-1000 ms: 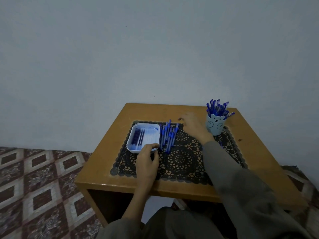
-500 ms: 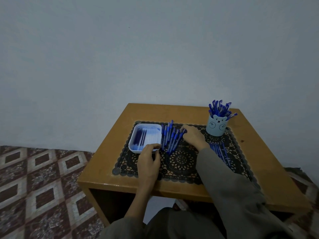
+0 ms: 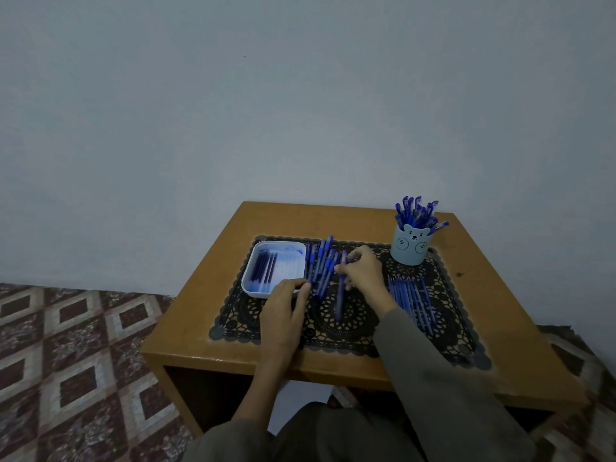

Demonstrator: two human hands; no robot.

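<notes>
My right hand (image 3: 361,271) pinches a blue pen (image 3: 340,300) near its cap, the pen pointing toward me over the black lace mat (image 3: 350,331). To its left lies a row of several capped blue pens (image 3: 320,266). My left hand (image 3: 283,308) rests on the mat, its fingertips touching the near rim of a white tray (image 3: 248,278) that holds several dark refills (image 3: 263,270). A second row of pen barrels (image 3: 411,300) lies on the mat to the right of my right forearm.
A pale blue bear-face cup (image 3: 410,250) full of blue pens stands at the table's back right. The small wooden table (image 3: 213,261) stands against a plain wall. Patterned floor tiles (image 3: 66,345) lie to the left. My knees are under the near edge.
My right hand came back from near the cup to the middle row and picked one pen up from it. My left hand stayed at the tray's near rim.
</notes>
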